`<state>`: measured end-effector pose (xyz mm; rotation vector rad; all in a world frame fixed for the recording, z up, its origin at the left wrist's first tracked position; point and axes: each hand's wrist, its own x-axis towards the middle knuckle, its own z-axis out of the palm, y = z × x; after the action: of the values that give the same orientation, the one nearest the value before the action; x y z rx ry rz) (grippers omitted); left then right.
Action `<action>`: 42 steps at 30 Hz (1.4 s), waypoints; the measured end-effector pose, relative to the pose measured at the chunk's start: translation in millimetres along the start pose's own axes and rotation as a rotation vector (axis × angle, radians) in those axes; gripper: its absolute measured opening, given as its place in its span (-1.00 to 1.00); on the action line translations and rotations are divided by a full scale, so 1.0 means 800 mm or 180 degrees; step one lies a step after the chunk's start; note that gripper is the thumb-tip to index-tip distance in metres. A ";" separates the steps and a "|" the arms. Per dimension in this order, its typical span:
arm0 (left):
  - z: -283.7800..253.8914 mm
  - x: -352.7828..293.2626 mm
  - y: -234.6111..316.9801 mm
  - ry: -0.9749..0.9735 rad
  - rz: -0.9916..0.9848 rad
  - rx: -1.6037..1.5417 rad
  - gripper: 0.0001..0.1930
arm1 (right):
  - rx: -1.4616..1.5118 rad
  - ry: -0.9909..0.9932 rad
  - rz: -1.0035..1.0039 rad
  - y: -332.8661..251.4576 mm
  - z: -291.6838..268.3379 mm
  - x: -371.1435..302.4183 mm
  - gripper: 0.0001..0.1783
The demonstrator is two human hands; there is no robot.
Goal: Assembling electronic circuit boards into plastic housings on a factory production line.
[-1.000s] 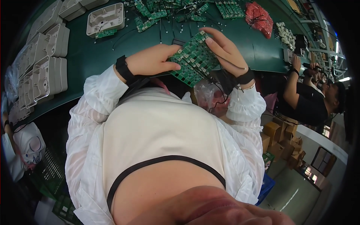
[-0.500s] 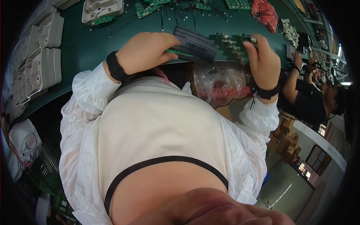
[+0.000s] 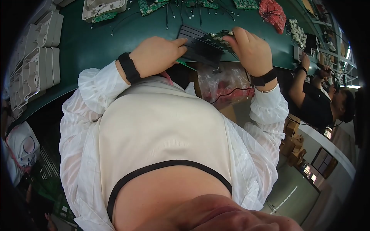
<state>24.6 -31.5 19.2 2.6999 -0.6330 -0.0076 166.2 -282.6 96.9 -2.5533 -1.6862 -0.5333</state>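
Note:
My left hand (image 3: 160, 56) is closed at the left end of a black ribbed rectangular piece (image 3: 204, 54), its fingertips on the near-left edge. The narrow edge of a green circuit board (image 3: 187, 65) sticks out just below those fingertips; how it is held is hidden. Between the thumb and fingers of my right hand (image 3: 252, 51) is a circuit board with white connectors (image 3: 219, 37). This board is tilted over the right part of the black piece and overlaps it in view; whether they touch I cannot tell.
On the green table (image 3: 92, 54), several circuit boards (image 3: 152, 7) with black wires lie at the far side. Pale plastic housings (image 3: 36, 69) are stacked at the left. A red bag (image 3: 272, 14) and white connectors (image 3: 298, 32) are far right. Clear plastic (image 3: 219, 82) hangs below the edge; a co-worker (image 3: 314, 92) is at right.
My right hand has moved left, bringing its circuit board over the black piece. My left hand has shifted slightly right and nearer me, its fingers now straighter along the black piece.

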 end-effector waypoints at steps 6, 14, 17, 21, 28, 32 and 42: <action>0.003 -0.003 0.002 -0.0083 -0.0069 0.0073 -0.73 | -0.0110 -0.0035 -0.0290 -0.003 -0.005 0.009 -0.69; 0.007 -0.003 0.000 -0.0208 -0.0133 0.0074 -0.50 | -0.0185 -0.0016 -0.0234 0.015 0.000 0.008 -0.69; 0.007 -0.005 0.002 -0.0210 -0.0135 0.0106 -0.49 | -0.0205 0.0002 -0.0263 0.014 -0.002 0.004 -0.69; 0.007 -0.004 0.003 -0.0235 -0.0074 0.0132 -0.48 | -0.0125 0.0023 -0.0394 0.000 0.000 0.007 -0.68; 0.011 -0.004 0.002 0.0024 0.0093 0.0386 -0.68 | 0.0046 0.0212 -0.0572 -0.022 0.021 0.046 -0.65; 0.012 -0.007 0.001 0.0004 0.0007 0.0498 -0.68 | 0.0436 -0.0334 -0.0101 -0.005 0.024 0.088 -0.65; -0.002 0.005 0.006 -0.0202 0.0014 0.0305 -0.68 | 0.0992 -0.0414 0.0122 0.148 0.123 0.098 -0.65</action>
<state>26.6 -36.9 22.5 2.8000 -0.6745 -0.0637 325.7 -240.2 46.8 -2.4315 -1.6048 -0.0926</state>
